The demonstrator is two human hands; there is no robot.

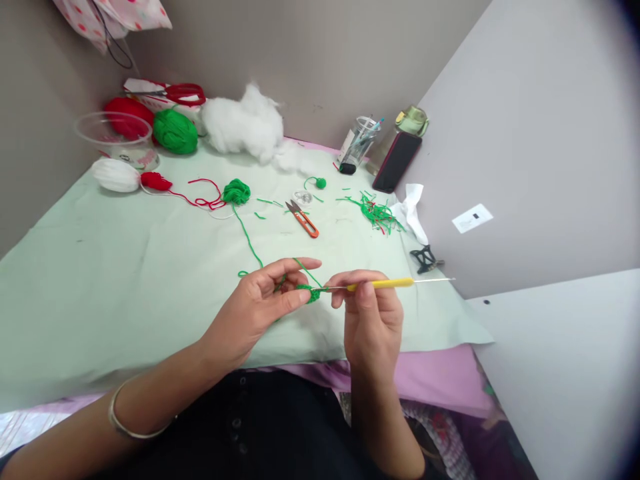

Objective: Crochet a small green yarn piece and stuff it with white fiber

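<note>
My left hand (265, 297) pinches a small green crocheted piece (313, 294) between thumb and fingers, with green yarn running over the raised index finger. My right hand (373, 313) grips the yellow handle of a crochet hook (387, 284). The hook's metal tip touches the green piece, where a loop of yarn rises to the left index finger. From the left hand, the strand leads back over the cloth to a small green yarn bundle (237, 192). Orange thread snips (302, 220) lie beyond the hands.
White stuffing (245, 123), a green yarn ball (175, 131) and a plastic tub (114, 141) stand along the back. Green yarn scraps (379, 215), a phone (398, 162), a cup of tools (358, 143) and a black stand (425, 259) are on the right.
</note>
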